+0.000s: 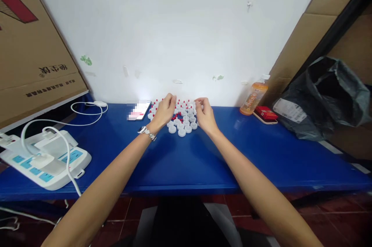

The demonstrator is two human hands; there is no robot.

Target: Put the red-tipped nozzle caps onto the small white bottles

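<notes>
Bare forearms over blue table (186,161), left hand (165,110), right hand (205,115), both hands' fingers curled, pinching white caps (181,121)

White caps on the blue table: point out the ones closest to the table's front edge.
The white caps in the front row of the cluster, between the left hand and right hand; every other cap sits farther back toward the wall.

Bare forearms, silver wristwatch (147,132)
</notes>
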